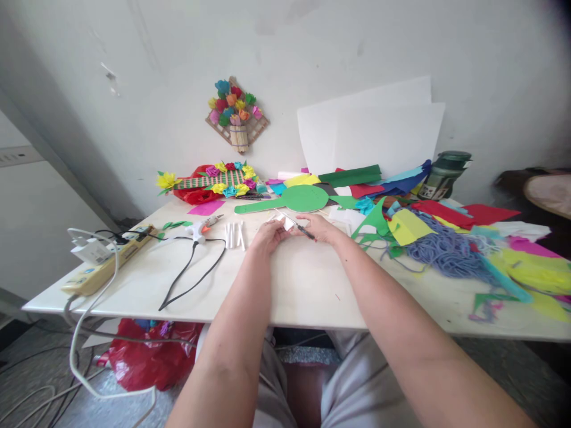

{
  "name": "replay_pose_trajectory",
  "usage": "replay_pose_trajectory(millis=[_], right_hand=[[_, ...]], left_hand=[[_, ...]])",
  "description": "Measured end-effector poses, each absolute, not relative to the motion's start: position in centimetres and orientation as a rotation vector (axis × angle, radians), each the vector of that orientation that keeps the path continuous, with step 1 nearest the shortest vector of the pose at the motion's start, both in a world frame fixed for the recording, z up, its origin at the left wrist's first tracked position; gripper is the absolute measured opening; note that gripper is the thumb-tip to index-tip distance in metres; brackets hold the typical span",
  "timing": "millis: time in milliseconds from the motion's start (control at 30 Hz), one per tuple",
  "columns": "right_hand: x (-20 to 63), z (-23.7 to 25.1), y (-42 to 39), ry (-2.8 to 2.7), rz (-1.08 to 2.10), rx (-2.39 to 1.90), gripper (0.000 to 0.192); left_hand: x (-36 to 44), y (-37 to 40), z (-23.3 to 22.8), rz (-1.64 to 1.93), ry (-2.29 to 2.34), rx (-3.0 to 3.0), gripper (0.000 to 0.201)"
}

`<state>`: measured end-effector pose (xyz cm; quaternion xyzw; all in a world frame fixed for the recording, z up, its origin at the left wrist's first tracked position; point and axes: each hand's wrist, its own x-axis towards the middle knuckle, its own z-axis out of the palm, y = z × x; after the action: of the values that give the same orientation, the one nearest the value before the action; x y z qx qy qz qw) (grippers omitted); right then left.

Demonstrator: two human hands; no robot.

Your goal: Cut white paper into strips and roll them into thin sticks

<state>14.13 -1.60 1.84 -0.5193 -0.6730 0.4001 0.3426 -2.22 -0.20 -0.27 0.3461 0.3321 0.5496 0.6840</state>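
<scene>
My left hand (269, 233) pinches a small white piece of paper (281, 219) above the white table (285, 285). My right hand (322, 229) grips a thin tool with a dark handle and metal tip (298, 224), its tip at the white piece. Both hands meet at the table's middle, just in front of a green paddle-shaped paper cutout (294, 200). Several short white sticks (234, 235) lie left of my left hand.
A glue gun (203, 228) with a black cord lies at left, beside a power strip (104, 261). Coloured paper scraps and blue yarn (446, 249) cover the right side. A dark green jar (444, 174), white sheets, paper-flower crafts and a red bag under the table are also here.
</scene>
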Motion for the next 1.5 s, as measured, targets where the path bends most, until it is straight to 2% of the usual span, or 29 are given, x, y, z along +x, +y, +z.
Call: replay_pose_trajectory(millis=[333, 533, 633, 833, 1100, 1333, 1500], right_hand=[[14.1, 1.6, -1.3, -1.807, 1.024, -1.435, 0.073], [14.2, 1.6, -1.5, -1.857, 1.058, -1.384, 0.048], [14.3, 1.7, -1.6, -1.874, 1.065, -1.353, 0.045], [14.4, 1.1, -1.0, -1.846, 1.092, -1.332, 0.049], [14.3, 1.7, -1.5, -1.689, 1.109, -1.386, 0.076], [15.0, 2.2, -2.0, -1.619, 1.153, -1.335, 0.059], [15.5, 1.2, -1.3, -1.598, 1.214, -1.205, 0.038]], left_hand=[[-2.1, 0.2, -0.5, 1.241, 0.785, 0.735, 0.009], [-1.9, 0.1, -0.1, 1.246, 0.809, 0.672, 0.008], [-1.8, -0.1, 0.1, 1.243, 0.833, 0.671, 0.008], [-1.8, 0.0, 0.0, 1.235, 0.825, 0.691, 0.008], [-2.4, 0.3, 0.1, 1.281, 0.805, 0.594, 0.013], [-3.2, 0.5, -0.2, 1.455, 0.775, 0.611, 0.009], [-3.2, 0.6, -0.4, 1.45, 0.75, 0.668, 0.006]])
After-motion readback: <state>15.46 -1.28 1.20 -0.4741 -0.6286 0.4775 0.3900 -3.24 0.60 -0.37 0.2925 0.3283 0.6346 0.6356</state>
